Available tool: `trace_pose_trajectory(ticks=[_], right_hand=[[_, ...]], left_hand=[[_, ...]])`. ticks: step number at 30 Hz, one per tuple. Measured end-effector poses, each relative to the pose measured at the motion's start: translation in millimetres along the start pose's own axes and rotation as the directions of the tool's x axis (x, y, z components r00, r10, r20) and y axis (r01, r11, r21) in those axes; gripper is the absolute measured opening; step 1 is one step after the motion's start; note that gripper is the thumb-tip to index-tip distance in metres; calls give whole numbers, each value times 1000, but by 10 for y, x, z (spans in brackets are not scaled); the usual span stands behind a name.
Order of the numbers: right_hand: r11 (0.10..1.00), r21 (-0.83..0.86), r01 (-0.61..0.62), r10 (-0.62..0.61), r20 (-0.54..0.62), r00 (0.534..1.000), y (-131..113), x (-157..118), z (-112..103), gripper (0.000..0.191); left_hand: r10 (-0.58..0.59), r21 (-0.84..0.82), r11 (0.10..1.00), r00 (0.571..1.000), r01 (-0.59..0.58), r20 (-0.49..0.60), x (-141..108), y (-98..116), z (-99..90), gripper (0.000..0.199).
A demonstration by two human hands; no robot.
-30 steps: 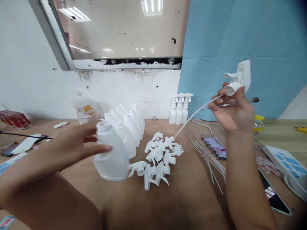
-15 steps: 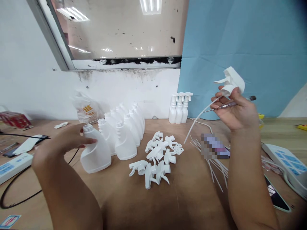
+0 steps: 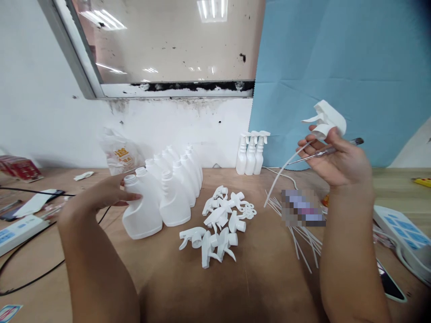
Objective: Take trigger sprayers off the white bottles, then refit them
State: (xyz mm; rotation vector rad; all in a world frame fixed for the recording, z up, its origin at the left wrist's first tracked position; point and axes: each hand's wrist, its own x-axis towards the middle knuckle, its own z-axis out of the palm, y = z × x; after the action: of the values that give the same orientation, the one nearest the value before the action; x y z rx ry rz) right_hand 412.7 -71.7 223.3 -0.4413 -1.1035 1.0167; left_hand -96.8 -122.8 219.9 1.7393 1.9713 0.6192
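Observation:
My left hand (image 3: 111,190) grips the neck of a white bottle (image 3: 143,217), open at the top and upright at the front left of a group of similar bottles (image 3: 175,208). Raised at the right, my right hand (image 3: 340,157) holds a white spray head (image 3: 328,120) between thumb and fingers. A thin white tube (image 3: 281,172) hangs from that spray head. Across the same palm lies a screwdriver (image 3: 323,151) with a clear handle. Loose spray heads (image 3: 218,217) and small white rings (image 3: 248,210) lie between the hands on the table.
Three bottles with spray heads (image 3: 250,154) stand by the wall. Loose tubes (image 3: 305,240) lie near a blurred object (image 3: 301,207). Power strips (image 3: 402,229) and cables sit at both sides. A plastic bag (image 3: 123,154) stands behind the bottles, and a phone (image 3: 392,282) lies at right.
My left hand and its bottle have shifted right, closer to the other bottles. My right hand has moved slightly right and down with the spray head, tube and screwdriver.

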Motion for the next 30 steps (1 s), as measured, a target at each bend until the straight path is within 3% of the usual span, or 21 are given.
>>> trace_pose_trajectory(ticks=[4, 8, 14, 20, 26, 30], right_hand=[[999, -43, -5, 4, -13, 1000, -22, 5, -44, 14], [1000, -11, 15, -15, -39, 999, -11, 7, -42, 7], [997, 58, -48, 49, -12, 999, -14, -16, 8, 14], [998, 43, -52, 54, -48, 997, -5, -10, 25, 9], [996, 12, -90, 90, -10, 996, 70, 57, -53, 9], [991, -80, -106, 95, -131, 987, 193, 142, -162, 21]], left_hand=[[-18, -185, 982, 996, 34, 90, 53, -86, 8, 66], [14, -235, 972, 993, 13, 114, 131, -186, 9, 64], [28, -261, 965, 987, 15, 161, 152, -180, 16, 71], [11, -229, 973, 988, 25, 151, 141, -168, 19, 62], [104, -140, 986, 990, -90, 98, 59, -36, 19, 46], [126, 29, 991, 989, -129, 75, 90, -63, 25, 51]])
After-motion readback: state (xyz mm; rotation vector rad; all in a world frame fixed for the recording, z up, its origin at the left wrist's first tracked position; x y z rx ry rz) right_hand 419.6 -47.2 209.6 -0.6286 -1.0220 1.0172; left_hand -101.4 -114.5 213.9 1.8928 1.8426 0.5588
